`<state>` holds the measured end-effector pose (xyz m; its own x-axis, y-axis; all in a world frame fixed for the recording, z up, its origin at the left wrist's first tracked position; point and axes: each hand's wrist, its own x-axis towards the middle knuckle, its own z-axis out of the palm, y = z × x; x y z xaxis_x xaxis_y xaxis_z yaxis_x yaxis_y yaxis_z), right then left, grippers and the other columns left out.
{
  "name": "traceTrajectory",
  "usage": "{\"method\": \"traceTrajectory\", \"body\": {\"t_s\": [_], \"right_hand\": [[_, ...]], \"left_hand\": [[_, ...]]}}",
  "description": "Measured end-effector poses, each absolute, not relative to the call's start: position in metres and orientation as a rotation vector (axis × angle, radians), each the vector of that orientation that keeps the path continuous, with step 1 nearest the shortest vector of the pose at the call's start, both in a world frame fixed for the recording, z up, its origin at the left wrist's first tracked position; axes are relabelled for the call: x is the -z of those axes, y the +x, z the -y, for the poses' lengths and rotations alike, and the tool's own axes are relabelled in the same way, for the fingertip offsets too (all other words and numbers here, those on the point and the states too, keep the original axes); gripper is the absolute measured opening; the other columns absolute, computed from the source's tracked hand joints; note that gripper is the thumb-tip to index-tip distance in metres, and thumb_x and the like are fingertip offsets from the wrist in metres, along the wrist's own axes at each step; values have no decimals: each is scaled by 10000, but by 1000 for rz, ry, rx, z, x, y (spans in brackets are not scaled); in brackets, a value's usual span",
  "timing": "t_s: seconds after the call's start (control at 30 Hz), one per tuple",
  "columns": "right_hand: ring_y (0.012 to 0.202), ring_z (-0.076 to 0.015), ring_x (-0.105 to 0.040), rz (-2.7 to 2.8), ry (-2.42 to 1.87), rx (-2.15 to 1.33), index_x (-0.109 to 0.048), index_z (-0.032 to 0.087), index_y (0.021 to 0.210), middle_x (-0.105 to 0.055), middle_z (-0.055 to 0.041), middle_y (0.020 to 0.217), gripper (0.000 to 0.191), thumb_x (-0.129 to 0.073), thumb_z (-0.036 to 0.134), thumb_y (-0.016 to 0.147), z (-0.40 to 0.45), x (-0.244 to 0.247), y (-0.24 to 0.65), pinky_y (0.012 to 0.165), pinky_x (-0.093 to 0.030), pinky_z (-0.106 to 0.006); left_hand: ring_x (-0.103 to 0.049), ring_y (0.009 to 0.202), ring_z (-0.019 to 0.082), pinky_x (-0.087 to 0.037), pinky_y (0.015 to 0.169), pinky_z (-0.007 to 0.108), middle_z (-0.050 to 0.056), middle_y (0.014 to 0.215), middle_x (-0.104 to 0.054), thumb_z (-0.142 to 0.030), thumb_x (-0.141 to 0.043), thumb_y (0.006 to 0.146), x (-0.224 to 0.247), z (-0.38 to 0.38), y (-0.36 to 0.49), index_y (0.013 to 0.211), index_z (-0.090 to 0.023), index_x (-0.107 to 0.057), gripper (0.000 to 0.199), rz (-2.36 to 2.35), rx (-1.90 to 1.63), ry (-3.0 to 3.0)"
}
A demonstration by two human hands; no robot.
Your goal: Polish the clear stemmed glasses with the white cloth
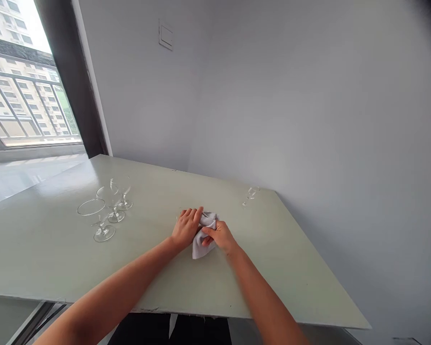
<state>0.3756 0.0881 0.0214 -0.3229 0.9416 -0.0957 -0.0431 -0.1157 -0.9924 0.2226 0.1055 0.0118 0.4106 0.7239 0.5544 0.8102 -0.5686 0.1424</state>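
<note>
Above the middle of the table, my left hand point(187, 229) is closed around a clear glass point(178, 215), mostly hidden by the fingers, with only a faint edge showing. A light grey cloth point(202, 246) is bunched at the glass's right end, and its loose corner hangs toward me. My right hand point(219, 235) pinches this cloth between thumb and fingers, close beside the left hand. Whether some cloth is inside the glass I cannot tell.
Three stemmed glasses point(103, 232) stand upright in a row on the left of the pale green table point(158, 282). Another small glass point(250, 193) is near the back right edge, seemingly on its side. Grey walls point(273, 96) border the back and right; a window point(28, 96) is at left.
</note>
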Motion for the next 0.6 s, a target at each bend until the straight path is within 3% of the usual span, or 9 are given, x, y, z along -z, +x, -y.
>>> {"method": "traceTrajectory", "body": {"t_s": [0.13, 0.2, 0.3, 0.37, 0.43, 0.5, 0.6], "right_hand": [[373, -95, -529, 950, -937, -1629, -607, 151, 761, -596, 21, 519, 297, -706, 410, 655, -94, -11, 376, 393, -465, -215], [350, -80, -497, 889, -873, -1667, -605, 150, 729, -573, 31, 480, 284, -700, 410, 666, -94, -10, 378, 374, -439, -194], [363, -81, -511, 1040, -867, -1650, -614, 139, 716, -597, 15, 519, 276, -695, 399, 676, -92, -14, 386, 380, -429, -193], [391, -87, -534, 1232, -900, -1589, -633, 133, 772, -618, 6, 575, 266, -693, 376, 685, -88, -20, 394, 407, -441, -204], [410, -90, -543, 1446, -915, -1570, -645, 128, 819, -623, 4, 602, 256, -686, 350, 699, -83, -28, 406, 430, -445, -212], [432, -99, -556, 1630, -879, -1653, -650, 121, 809, -626, -3, 618, 237, -682, 332, 705, -79, -35, 417, 453, -456, -227], [453, -123, -577, 1734, -787, -1782, -644, 110, 747, -633, -17, 627, 229, -684, 331, 700, -77, -42, 427, 459, -470, -248]], "left_hand": [[-492, 1076, 251, -237, 1020, 467, 112, 1072, -573, -219, -449, 846, -19, -109, 221, 1237, -194, -435, 392, 1240, 820, -2389], [-537, 996, 224, -188, 1048, 472, 92, 1005, -597, -233, -448, 853, -21, -111, 218, 1193, -204, -471, 342, 1201, 789, -2405], [-583, 819, 181, -218, 1032, 453, 55, 871, -621, -320, -483, 846, -26, -114, 212, 1142, -211, -501, 315, 1177, 770, -2541], [-588, 771, 177, -320, 955, 412, 42, 815, -628, -429, -492, 827, -30, -116, 207, 1092, -212, -529, 345, 1235, 795, -2693], [-585, 687, 166, -423, 773, 328, 25, 735, -622, -533, -461, 805, -37, -117, 202, 959, -206, -578, 380, 1362, 759, -2972], [-567, 583, 145, -421, 593, 260, 18, 655, -603, -593, -385, 808, -46, -118, 198, 792, -182, -582, 457, 1443, 545, -3418], [-553, 511, 127, -403, 522, 237, 29, 607, -589, -606, -256, 840, -58, -117, 197, 703, -152, -543, 554, 1345, 125, -3950]]}}
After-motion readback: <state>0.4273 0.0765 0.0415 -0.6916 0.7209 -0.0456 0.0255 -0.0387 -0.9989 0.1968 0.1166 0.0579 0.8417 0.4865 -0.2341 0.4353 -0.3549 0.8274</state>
